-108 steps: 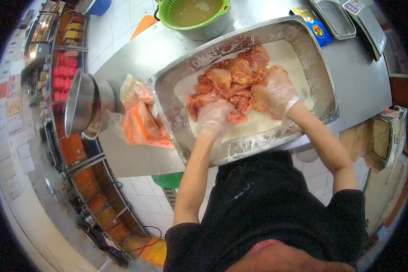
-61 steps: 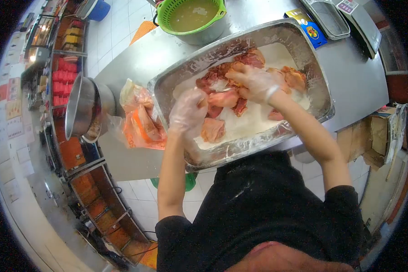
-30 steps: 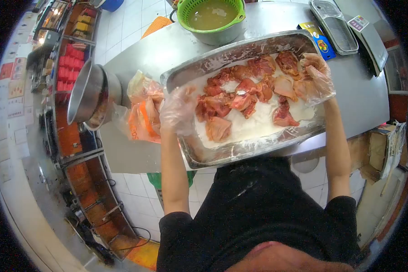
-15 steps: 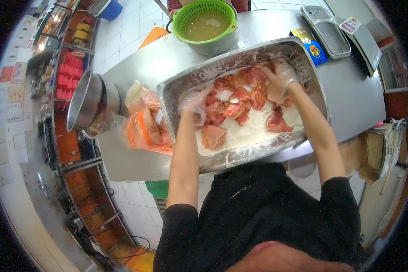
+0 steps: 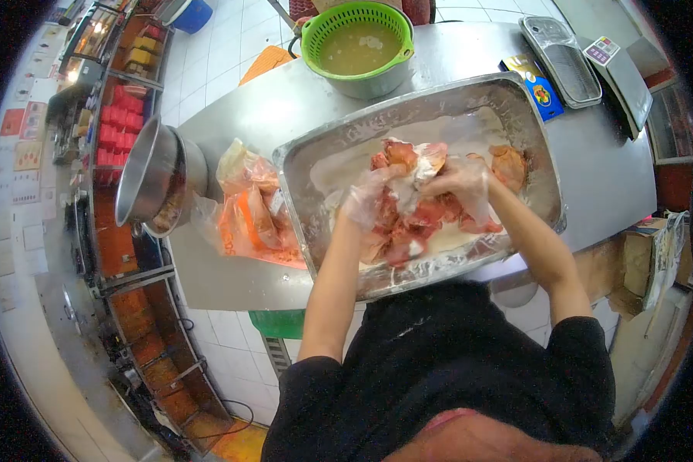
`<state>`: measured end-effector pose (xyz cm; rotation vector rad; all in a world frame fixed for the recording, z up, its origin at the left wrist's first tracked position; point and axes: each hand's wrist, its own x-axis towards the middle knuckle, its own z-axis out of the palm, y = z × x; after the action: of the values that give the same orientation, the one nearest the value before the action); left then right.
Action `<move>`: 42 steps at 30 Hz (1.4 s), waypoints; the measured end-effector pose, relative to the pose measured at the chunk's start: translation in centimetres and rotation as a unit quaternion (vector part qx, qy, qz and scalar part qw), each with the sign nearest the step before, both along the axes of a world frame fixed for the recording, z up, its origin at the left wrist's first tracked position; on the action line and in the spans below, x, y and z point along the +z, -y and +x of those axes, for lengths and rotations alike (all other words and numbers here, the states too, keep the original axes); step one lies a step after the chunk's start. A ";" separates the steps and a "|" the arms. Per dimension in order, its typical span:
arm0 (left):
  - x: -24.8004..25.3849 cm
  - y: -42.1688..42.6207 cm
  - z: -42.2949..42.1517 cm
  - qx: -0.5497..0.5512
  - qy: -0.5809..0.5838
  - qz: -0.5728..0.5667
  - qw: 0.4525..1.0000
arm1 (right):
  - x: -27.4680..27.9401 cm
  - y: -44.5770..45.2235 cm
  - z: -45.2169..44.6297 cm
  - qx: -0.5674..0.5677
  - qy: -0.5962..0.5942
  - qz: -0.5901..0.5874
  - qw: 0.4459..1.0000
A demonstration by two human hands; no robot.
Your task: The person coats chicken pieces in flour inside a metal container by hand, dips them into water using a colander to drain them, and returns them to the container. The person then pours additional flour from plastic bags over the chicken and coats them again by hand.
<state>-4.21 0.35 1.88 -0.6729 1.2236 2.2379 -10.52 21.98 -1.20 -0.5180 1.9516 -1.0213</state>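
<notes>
A metal tray (image 5: 294, 223) holds raw meat pieces (image 5: 427, 215) on white powder. Both hands wear clear plastic gloves and are inside the tray. At the left of the heap, my left hand (image 5: 371, 202) is closed on meat. My right hand (image 5: 462, 185) grips meat from the right side, close to my left hand. Between the hands, some pieces are lifted and bunched, with white powder on them. One separate meat piece (image 5: 508, 167) lies at the tray's right side. The fingertips are partly hidden by the meat.
An orange-marked plastic bag (image 5: 250, 219) lies left of the tray, beside metal bowls (image 5: 142, 177). Behind stands a green basket (image 5: 310, 50) with cloudy liquid. At the back right are a blue-yellow packet (image 5: 543, 94), a wire-mesh tray (image 5: 566, 69) and a scale (image 5: 627, 85).
Both hands have moved inward from the two sides of the tray. The meat, spread out before, is now gathered in a heap between them, partly lifted.
</notes>
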 end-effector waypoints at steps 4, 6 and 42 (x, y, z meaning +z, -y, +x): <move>0.6 0.1 -0.2 -0.104 -0.065 -0.038 0.992 | -0.9 -1.5 1.8 -0.167 0.058 -0.125 0.976; 0.2 -0.2 0.5 -0.104 -0.034 -0.086 0.990 | -0.1 -1.7 2.1 -0.203 0.058 -0.097 0.973; -3.7 2.5 5.5 0.112 0.033 0.103 0.988 | 1.0 2.4 3.8 -0.230 0.489 -0.181 0.822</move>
<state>1.31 -2.19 -1.83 -0.8287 0.9053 2.4612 -6.75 19.56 -0.16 0.3061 0.9442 -1.5684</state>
